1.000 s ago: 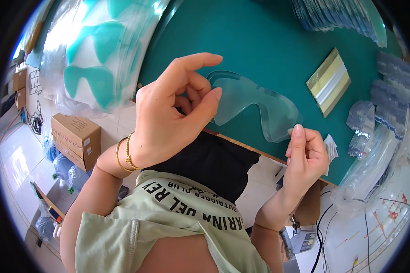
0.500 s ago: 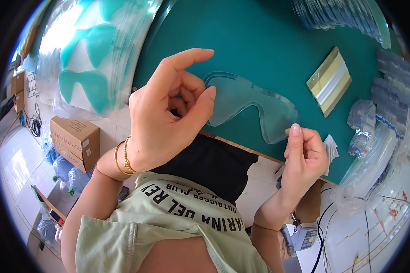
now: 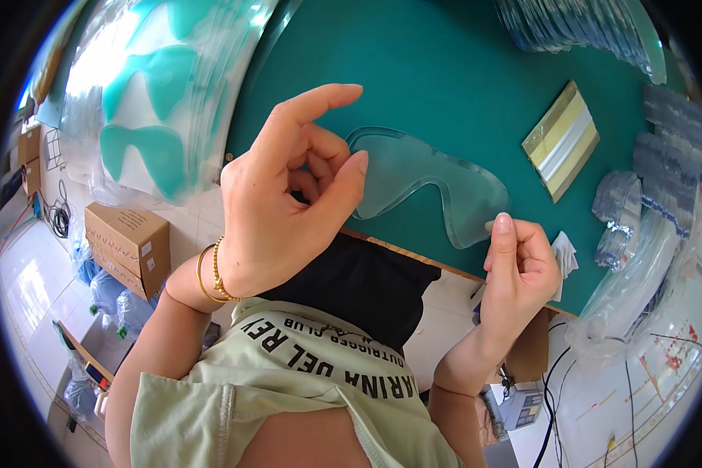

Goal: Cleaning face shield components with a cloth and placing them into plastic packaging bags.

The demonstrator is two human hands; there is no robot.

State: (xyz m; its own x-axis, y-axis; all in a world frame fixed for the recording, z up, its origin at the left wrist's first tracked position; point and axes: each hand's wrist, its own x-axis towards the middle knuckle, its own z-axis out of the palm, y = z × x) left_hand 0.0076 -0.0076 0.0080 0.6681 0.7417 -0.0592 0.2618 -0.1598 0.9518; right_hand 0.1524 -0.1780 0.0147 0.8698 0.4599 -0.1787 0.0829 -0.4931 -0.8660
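A clear goggle-shaped plastic lens (image 3: 421, 171), with a deep nose notch in its lower edge, is held up over the green tabletop between my two hands. At its left end is my left hand (image 3: 296, 179), index finger stretched out, thumb and curled fingers closed on the lens's edge. That edge is partly covered by the thumb. My right hand (image 3: 519, 253) pinches the lower right corner between thumb and bent fingers. A gold bracelet and a bangle circle my left wrist.
A stack of plastic-wrapped sheets (image 3: 144, 101) with green goggle shapes lies at the left. A yellow-and-white rectangular piece (image 3: 561, 142) rests on the green table (image 3: 444, 70). Clear lenses (image 3: 577, 35) stand in a row at the far right. Cartons (image 3: 129, 246) sit on the floor.
Almost nothing differs. The lens is tilted very slightly, and my right hand has shifted a touch to the left. Both hands keep their grip.
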